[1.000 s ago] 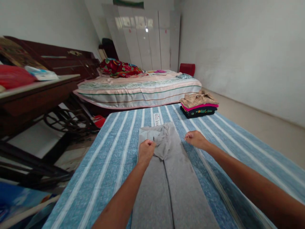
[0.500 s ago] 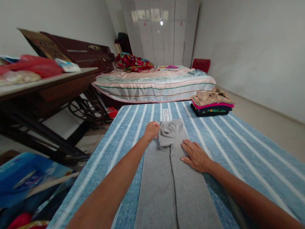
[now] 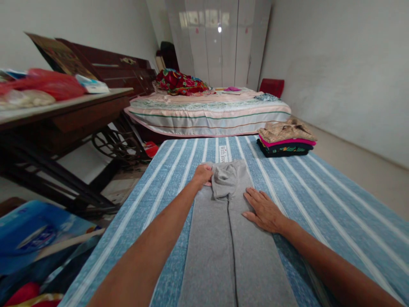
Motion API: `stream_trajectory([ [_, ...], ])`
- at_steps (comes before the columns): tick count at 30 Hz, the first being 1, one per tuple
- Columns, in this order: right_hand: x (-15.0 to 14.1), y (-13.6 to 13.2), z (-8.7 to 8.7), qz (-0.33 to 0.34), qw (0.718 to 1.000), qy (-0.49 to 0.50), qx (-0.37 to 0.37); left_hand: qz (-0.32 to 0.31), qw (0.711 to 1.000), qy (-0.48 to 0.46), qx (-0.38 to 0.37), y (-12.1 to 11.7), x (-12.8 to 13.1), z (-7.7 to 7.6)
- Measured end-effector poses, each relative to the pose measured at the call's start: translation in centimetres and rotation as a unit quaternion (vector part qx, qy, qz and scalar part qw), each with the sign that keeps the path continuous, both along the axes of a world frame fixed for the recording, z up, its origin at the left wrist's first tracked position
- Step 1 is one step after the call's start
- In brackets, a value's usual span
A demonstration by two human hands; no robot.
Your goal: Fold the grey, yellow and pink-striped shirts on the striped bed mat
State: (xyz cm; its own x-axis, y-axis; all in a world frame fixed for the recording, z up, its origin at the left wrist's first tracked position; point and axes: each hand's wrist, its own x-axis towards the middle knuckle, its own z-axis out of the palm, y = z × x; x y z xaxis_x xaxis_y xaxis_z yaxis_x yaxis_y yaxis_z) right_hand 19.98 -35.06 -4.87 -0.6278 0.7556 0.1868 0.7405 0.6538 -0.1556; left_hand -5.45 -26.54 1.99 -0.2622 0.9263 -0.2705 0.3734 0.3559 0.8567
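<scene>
At the far left, a crinkled red plastic bag [image 3: 53,84] lies on a table with a pale top and dark wooden sides [image 3: 92,111], and below it sits a glossy blue plastic-wrapped package [image 3: 41,232]. Right of these, the left hand [image 3: 203,175] has its fingers curled in narrow, pinching the left edge of a light-grey cloth garment [image 3: 231,247] near its far end. The garment lies lengthwise on a blue bedspread with white stripes [image 3: 322,187], running out of view at the near edge, with a bunched, folded-over part at its far end and a dark line down its middle. The right hand [image 3: 263,211] rests palm down on the garment's right side, fingers extended and slightly apart, gripping nothing. Farther right and beyond, a neat stack of folded clothes, tan over bright pink and black [image 3: 286,138], sits on the bedspread.
</scene>
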Motion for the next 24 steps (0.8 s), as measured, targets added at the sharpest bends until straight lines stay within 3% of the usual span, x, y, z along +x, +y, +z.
stream_trajectory([
  [5, 0.0, 0.0, -0.2, 0.002, 1.000, 0.017, 0.011, 0.010, 1.000, -0.011, -0.013, 0.3, 0.1, -0.3],
  [14, -0.3, -0.2, 0.5, -0.003, 1.000, 0.020, -0.015, 0.090, 0.992, 0.086, 0.001, -0.5, -0.5, -1.3],
  [19, -0.3, -0.2, 0.6, -0.005, 0.999, 0.027, -0.023, 0.080, 0.987, 0.141, -0.001, -1.5, -1.0, -1.6],
  [24, -0.3, -0.2, 0.6, -0.009, 0.999, 0.028, -0.033, 0.067, 0.964, 0.259, -0.006, -2.4, -1.2, -0.6],
])
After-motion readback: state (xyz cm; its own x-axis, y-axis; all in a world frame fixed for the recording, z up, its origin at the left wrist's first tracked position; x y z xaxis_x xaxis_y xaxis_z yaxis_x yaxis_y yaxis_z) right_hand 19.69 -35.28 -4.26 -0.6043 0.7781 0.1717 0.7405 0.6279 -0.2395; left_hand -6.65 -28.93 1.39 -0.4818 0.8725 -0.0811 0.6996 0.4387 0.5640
